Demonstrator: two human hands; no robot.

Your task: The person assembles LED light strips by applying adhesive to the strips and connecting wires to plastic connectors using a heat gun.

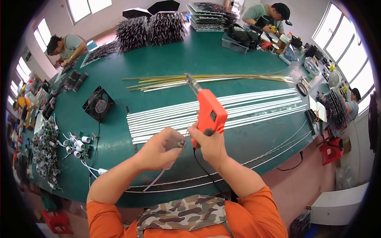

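Observation:
My right hand (pixel 211 146) is wrapped round the grip of a red soldering gun (pixel 213 109). Its metal tip points up and away from me, above a bundle of thin rods (pixel 166 81). My left hand (pixel 156 150) pinches a small circuit board (pixel 181 143) with dark and yellowish parts. Below that palm a white cylindrical piece with a white cable (pixel 154 181) shows; my fingers partly cover it. Thin wires run between the two hands. Beyond them, long white strips (pixel 170 118) lie side by side on the green table (pixel 170 57).
On the left stand a black fan (pixel 99 104), white sockets with boards (pixel 77 144) and a larger heap (pixel 45 152). Dark bundled stacks (pixel 166 29) rise at the back. Co-workers sit at the far left (pixel 71 47), far right (pixel 266 18) and right edge. Tools (pixel 313 115) crowd the right side.

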